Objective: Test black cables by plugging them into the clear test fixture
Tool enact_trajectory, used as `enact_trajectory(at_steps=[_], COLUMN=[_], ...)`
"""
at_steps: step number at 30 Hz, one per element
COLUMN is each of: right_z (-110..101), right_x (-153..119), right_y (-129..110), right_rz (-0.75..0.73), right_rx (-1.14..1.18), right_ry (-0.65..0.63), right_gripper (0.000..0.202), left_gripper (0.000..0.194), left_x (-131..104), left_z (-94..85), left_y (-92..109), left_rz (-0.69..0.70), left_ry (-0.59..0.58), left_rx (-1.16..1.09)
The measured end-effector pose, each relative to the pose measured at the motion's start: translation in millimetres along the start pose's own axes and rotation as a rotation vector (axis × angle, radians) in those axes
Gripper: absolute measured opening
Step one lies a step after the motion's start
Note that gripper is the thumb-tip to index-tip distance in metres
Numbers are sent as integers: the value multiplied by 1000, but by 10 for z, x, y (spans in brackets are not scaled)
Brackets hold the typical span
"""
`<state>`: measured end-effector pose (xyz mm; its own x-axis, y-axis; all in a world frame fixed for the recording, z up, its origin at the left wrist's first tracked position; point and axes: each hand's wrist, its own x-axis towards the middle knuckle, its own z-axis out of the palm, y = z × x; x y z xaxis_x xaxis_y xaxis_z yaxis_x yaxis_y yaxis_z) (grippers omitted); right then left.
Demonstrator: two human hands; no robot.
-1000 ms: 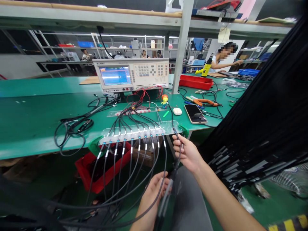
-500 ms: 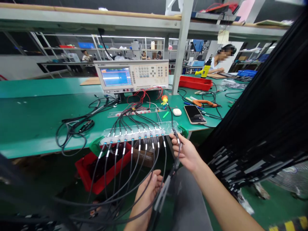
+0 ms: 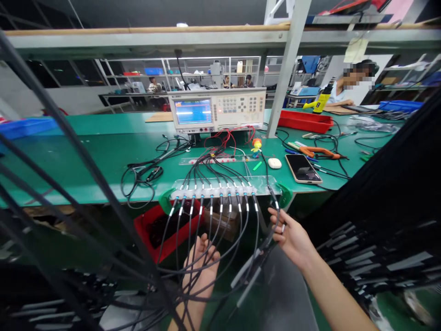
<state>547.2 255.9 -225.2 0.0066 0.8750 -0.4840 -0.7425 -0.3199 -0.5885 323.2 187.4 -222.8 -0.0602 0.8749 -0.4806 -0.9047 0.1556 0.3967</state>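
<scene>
My right hand point(image 3: 292, 236) is at the right, just below the bench edge, its fingers closed around a black cable point(image 3: 277, 216) with white tags. That cable runs up to the right end of a clear connector strip point(image 3: 213, 189). Several black cables point(image 3: 200, 216) with white bands hang from blue-ringed connectors along the strip's front. Lower down, my left hand point(image 3: 201, 262) is palm up behind these hanging cables, fingers apart and loosely curled. Cables cross in front of it and partly hide it.
A bench tester point(image 3: 218, 110) with a lit screen stands behind the strip. On the green bench point(image 3: 86, 161) lie a coiled cable point(image 3: 141, 177), a phone point(image 3: 303, 168), a white case point(image 3: 274, 163) and an orange clamp point(image 3: 320, 152). A red bin point(image 3: 144, 230) sits below. Dark cables hang at both sides.
The view has swung left, so the bench appears further right. My left hand has moved left behind the hanging cables. My right hand has dropped slightly from the strip's right-hand connector, still with the cable.
</scene>
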Motion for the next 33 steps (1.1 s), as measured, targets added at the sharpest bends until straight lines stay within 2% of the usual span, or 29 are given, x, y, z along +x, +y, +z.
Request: enact_trajectory(at_steps=[4,10,15,22,26,29,30,33], right_z=[75,155,280,386,400,230,116,-336], right_x=[-16,-16,-12,98,-6,-176,-216,-211], right_y=[-21,-60,-150,-242,-160,91,195,480], right_rz=[-9,-41,-65,-173,-170,-124,-92,-148], right_rx=[-17,-45,-66,-224,-231,-342,-405,-564], right_ry=[-13,-36,-84,-56,-38,10,32,146], right_gripper=[21,25,30,28,32,37,39,43], left_gripper=[30,47,43,32,32,30,32,44], left_x=[16,183,197,161,141,116,107,69], left_z=[-37,-139,-175,-137,-222,-326,-358,-415], left_y=[71,61,62,80,144,258,308,483], left_rz=[15,42,42,67,114,150,166,252], left_ry=[-13,100,104,75,79,82,79,52], left_rx=[-74,-131,-149,-155,-173,-172,-171,-179])
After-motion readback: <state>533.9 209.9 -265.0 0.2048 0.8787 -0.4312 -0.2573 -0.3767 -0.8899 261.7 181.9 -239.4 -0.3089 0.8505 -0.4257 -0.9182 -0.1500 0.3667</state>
